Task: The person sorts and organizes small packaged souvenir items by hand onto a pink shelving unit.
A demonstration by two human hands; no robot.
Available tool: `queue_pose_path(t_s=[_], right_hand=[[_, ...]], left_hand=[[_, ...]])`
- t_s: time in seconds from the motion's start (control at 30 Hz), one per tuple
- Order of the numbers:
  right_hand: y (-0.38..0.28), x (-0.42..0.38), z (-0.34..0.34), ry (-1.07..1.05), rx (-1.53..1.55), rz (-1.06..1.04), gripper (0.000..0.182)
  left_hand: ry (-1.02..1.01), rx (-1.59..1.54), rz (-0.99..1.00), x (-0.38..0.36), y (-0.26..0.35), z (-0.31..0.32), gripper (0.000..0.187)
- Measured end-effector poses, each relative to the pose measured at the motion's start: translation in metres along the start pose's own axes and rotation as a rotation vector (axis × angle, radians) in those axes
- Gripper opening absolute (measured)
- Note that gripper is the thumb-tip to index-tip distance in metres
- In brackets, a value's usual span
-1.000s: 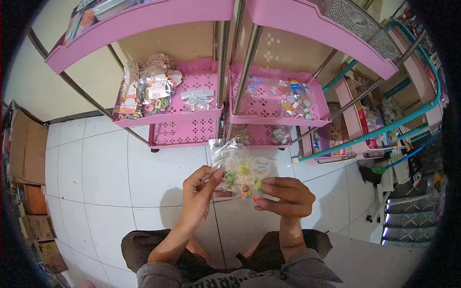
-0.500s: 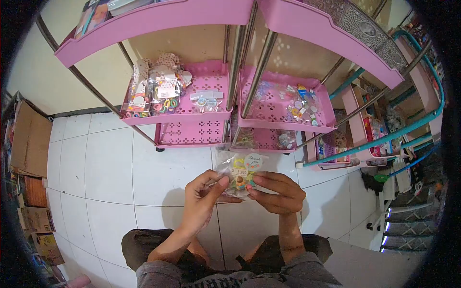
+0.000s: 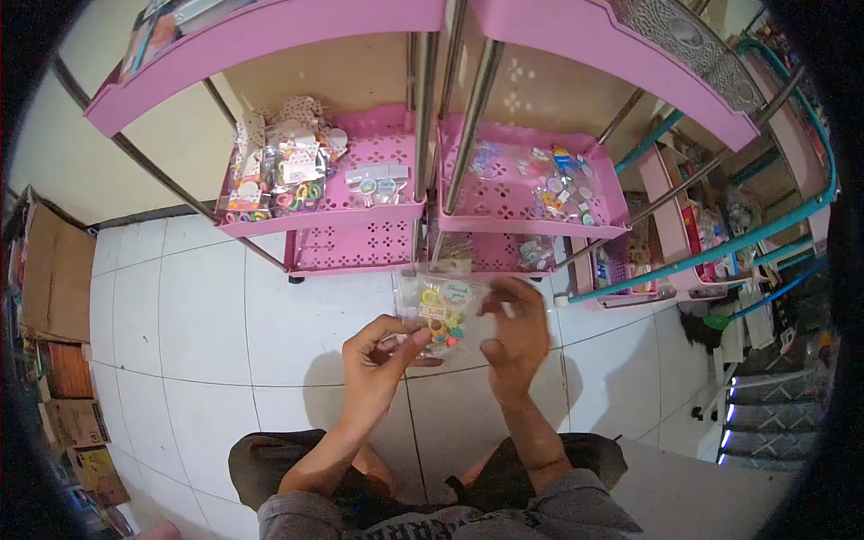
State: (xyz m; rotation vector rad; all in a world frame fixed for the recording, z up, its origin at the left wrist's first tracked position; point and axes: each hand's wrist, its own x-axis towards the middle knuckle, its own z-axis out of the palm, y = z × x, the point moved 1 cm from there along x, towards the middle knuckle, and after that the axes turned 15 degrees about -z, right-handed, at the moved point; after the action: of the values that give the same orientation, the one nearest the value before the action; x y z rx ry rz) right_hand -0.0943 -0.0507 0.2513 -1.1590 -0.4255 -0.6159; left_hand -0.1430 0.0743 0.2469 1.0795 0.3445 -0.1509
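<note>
A small clear plastic packet (image 3: 436,317) is pinched by its left side between the thumb and fingers of my left hand (image 3: 376,364). Inside it are small colourful pieces in yellow, green, orange and red. A round "Thank you" sticker and a price label are on its front. At the packet's right edge is my right hand (image 3: 517,335), its thumb and fingers apart and slightly blurred, holding nothing. Both hands are over the white tiled floor, in front of the pink shelves.
Ahead, the left pink shelf tray (image 3: 376,216) carries packets of colourful hair ties (image 3: 292,171) and two small packets. Another pink tray (image 3: 531,225) with several small packets adjoins it on the right. A teal metal frame (image 3: 711,261) slants at the right. Cardboard boxes (image 3: 58,274) line the left.
My right hand has let go of the packet and its fingers have opened and lifted. The packet stays in my left hand, slightly tilted. The view has shifted a little.
</note>
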Motion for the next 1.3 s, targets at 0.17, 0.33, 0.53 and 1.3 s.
queue_pose_path(t_s=[0.17,0.33,0.53,1.3], right_hand=[[0.031,-0.023,-0.002,-0.212,0.009,0.43,0.032],[0.061,-0.04,0.0,-0.257,-0.039,0.51,0.026],[0.078,-0.055,-0.033,0.077,0.106,0.653,0.017],[0.226,0.031,-0.238,-1.192,-1.263,0.158,0.012]], left_hand=[[0.125,0.203,-0.021,0.01,-0.009,-0.014,0.006],[0.303,0.351,-0.043,0.017,-0.018,-0.026,0.012],[0.291,0.358,-0.113,0.025,-0.036,-0.031,0.014],[0.107,0.235,-0.179,0.019,-0.036,-0.03,0.053]])
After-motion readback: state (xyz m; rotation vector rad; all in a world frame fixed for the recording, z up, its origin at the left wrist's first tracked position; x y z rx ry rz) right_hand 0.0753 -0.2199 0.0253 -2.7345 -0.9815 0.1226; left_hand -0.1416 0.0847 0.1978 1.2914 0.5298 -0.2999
